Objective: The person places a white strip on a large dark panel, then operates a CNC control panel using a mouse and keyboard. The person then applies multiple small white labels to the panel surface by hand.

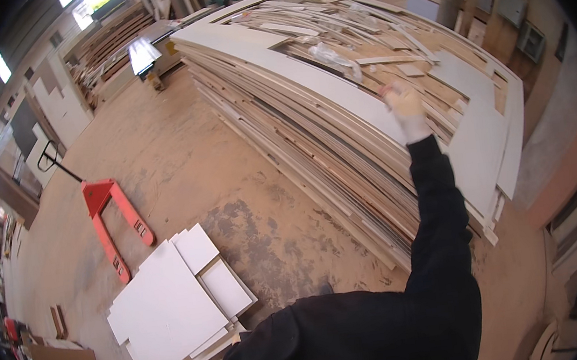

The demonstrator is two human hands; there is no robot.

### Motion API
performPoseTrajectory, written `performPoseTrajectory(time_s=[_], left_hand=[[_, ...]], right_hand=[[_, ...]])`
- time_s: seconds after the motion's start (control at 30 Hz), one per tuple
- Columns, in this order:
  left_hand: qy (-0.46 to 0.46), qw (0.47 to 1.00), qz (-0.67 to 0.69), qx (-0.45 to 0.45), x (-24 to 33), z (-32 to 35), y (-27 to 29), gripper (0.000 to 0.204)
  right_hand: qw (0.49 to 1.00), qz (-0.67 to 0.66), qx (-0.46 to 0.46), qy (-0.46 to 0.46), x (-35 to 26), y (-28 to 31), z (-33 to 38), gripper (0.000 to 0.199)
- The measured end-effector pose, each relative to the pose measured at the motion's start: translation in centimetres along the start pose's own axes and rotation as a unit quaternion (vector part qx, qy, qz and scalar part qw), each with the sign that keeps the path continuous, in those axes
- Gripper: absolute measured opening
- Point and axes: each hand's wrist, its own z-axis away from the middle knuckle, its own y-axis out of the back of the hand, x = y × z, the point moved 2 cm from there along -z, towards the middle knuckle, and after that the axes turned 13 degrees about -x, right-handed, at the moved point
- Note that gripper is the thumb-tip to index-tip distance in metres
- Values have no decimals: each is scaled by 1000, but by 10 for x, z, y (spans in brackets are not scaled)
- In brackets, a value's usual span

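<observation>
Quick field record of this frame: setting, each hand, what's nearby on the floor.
setting: workshop with a dusty floor
right hand: raised over the big stack of offcut boards, blurred; grip cannot be told
left hand: not in view; only the dark sleeve shows at the lower edge
floor left: small pile of white panels
beyond it: red pallet jack
far back: more stacked boards

Daylight glares from windows at upper left, the raised right hand (407, 108) blurs, and fisheye edges darken.
</observation>
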Motion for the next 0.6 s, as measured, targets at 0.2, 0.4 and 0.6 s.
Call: performPoseTrajectory(time_s=[0.2,0.4,0.6], left_hand=[[-53,990,72,112,41,12,-13,38],[6,971,206,120,-8,52,-84,37],[81,989,91,88,-119,93,-195,34]], right_hand=[[953,-38,-294,57,10,-240,102,20],[821,132,-534,151,48,-403,284,20],[645,150,-749,-34,49,-415,392,20]])
